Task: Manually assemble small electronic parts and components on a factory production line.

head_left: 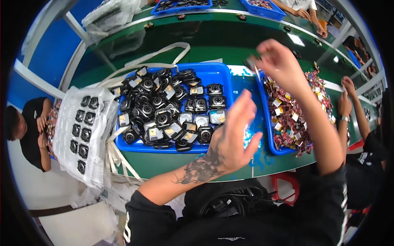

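Your black shirt (246, 227) lies nearest the camera in the head view, on the near side of the blue tray (227, 76) of black watch-like cases (156, 100). Those cases sit heaped across the tray's left and middle, with looser rows toward its right. Your left hand (234, 143) hangs at the tray's near right corner, fingers spread and holding nothing. Your right hand (279, 67) is raised beyond the tray's right side; motion blur means I cannot tell whether its fingertips grip the small dark piece (249, 62) beside them. Right of the tray stands a second blue bin (283, 151) of small red and white parts (293, 119); left of it, a white plastic-wrapped sheet (63, 119) carries more cases.
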A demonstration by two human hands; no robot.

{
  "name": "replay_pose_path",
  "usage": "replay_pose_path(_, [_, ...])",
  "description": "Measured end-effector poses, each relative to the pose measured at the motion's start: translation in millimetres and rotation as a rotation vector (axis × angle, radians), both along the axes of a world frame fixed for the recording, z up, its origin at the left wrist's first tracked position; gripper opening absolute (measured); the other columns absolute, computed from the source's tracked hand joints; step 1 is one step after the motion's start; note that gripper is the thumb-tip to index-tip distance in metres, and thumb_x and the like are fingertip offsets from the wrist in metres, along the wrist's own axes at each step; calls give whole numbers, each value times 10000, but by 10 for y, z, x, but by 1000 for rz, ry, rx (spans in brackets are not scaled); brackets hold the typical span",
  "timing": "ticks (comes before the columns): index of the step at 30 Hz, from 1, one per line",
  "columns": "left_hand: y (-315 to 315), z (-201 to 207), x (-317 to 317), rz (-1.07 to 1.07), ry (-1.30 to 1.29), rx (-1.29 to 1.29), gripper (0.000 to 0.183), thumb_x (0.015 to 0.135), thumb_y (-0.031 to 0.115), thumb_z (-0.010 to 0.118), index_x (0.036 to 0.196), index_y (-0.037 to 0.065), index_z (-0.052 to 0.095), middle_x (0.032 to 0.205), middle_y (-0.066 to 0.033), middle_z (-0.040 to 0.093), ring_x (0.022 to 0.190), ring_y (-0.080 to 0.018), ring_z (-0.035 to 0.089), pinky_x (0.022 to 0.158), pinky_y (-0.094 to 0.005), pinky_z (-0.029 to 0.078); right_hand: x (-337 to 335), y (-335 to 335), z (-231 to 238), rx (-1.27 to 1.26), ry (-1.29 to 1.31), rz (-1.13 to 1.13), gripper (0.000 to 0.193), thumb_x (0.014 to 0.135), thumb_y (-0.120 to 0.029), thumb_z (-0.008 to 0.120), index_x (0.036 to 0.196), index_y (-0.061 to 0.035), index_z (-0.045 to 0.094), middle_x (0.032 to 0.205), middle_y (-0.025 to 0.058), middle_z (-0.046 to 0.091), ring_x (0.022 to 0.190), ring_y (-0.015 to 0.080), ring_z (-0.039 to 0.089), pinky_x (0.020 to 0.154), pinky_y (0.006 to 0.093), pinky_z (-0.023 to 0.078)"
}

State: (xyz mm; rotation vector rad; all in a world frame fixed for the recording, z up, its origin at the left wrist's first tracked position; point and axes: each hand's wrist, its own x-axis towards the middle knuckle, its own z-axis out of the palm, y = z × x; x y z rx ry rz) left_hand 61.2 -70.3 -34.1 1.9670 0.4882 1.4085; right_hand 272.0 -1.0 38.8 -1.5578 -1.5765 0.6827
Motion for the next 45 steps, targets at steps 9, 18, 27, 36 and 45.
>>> replay_pose_path(9, [7, -39, -46, -36, 113, 629, 634, 685, -13, 683, 1267, 188, 532, 1255, -257, 548, 754, -214, 660, 604, -304, 569, 509, 1407, -792, -331, -547, -184, 473, 626, -195, 864, 1010, -16, 653, 983, 160, 669, 939, 293, 650, 830, 363, 512])
replay_pose_path(18, [-56, -54, -68, -197, 80, 735, 687, 723, -29, 633, 1333, 234, 456, 1237, -256, 556, 730, -225, 611, 628, -296, 565, -479, 478, -186, 104, -526, 544, 199, 801, -187, 727, 906, -22, 693, 829, 130, 685, 814, 267, 677, 725, 372, 522])
replay_pose_path(27, [-74, -62, -30, -181, 3, 765, 650, 716, 1, 648, 1305, 235, 507, 1203, -214, 592, 795, -238, 613, 639, -317, 581, -951, -336, -298, -101, -766, 519, 377, 745, -194, 763, 1091, -111, 637, 990, 131, 595, 910, 353, 644, 761, 435, 531])
replay_pose_path(36, [39, 15, -63, 327, -295, 95, 612, 812, 117, 632, 1332, -67, 368, 1303, -204, 452, 1141, -274, 470, 987, -395, 379, -707, -331, -204, 104, -78, 233, 232, 793, -149, 759, 905, -4, 616, 782, 94, 657, 701, 199, 659, 620, 322, 513])
replay_pose_path(45, [142, 104, -90, -473, -288, -809, 456, 1038, 226, 420, 1413, -27, 370, 1243, -177, 577, 1014, -256, 663, 830, -357, 586, -469, -826, -66, -165, 519, 103, 180, 859, -77, 711, 983, 40, 654, 797, 56, 671, 710, 83, 652, 594, 228, 522])
